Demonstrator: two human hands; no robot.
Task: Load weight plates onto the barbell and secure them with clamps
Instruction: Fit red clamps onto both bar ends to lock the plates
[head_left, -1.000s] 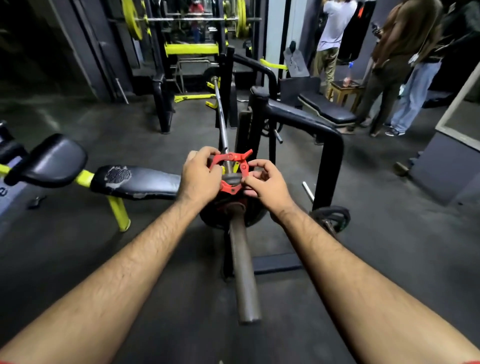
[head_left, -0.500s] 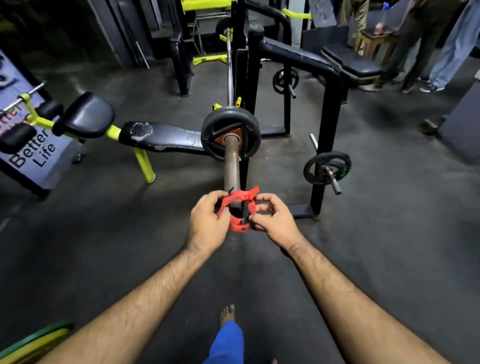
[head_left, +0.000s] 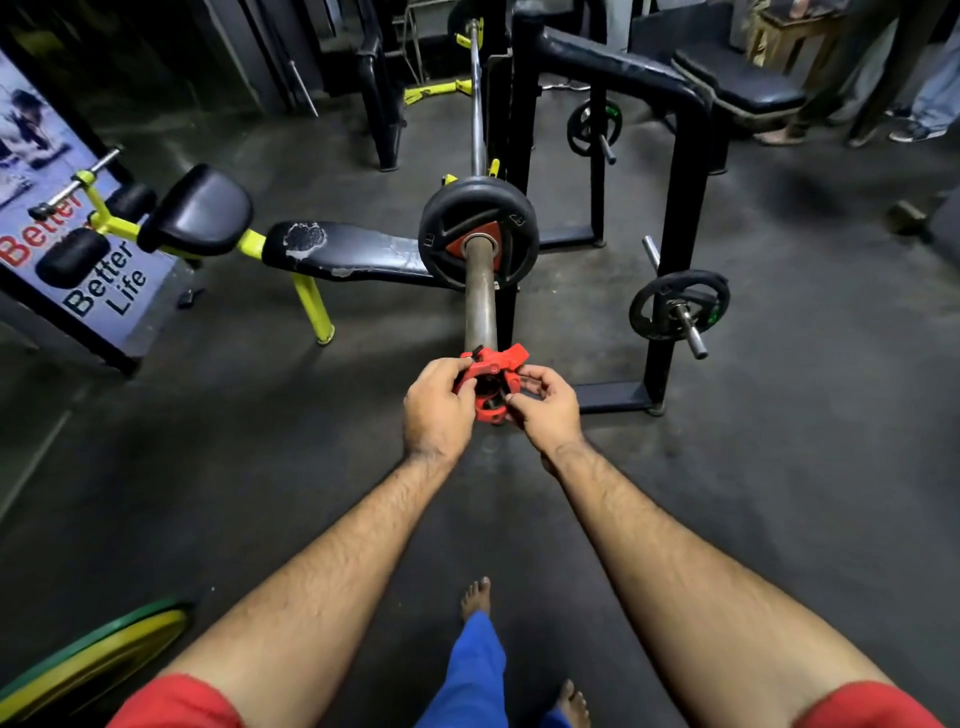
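A barbell (head_left: 479, 301) runs away from me on a rack, its bare steel sleeve pointing at me. One black weight plate (head_left: 478, 231) with a red centre sits far up the sleeve. A red clamp (head_left: 491, 382) is at the very near end of the sleeve, its lever sticking up to the right. My left hand (head_left: 435, 410) grips the clamp's left side. My right hand (head_left: 548, 402) pinches its right side with fingertips. Whether the clamp still rings the sleeve tip is hidden by my fingers.
A black rack frame (head_left: 685, 208) stands right of the bar with small plates on pegs (head_left: 678, 306). A black and yellow bench (head_left: 332, 252) lies to the left. A yellow-green plate (head_left: 88, 660) lies at lower left. People stand at far right (head_left: 883, 78). My bare feet are below.
Both hands have pulled the red clamp from against the black plate back along the sleeve to its near end. I have stepped back and the view has tilted down.
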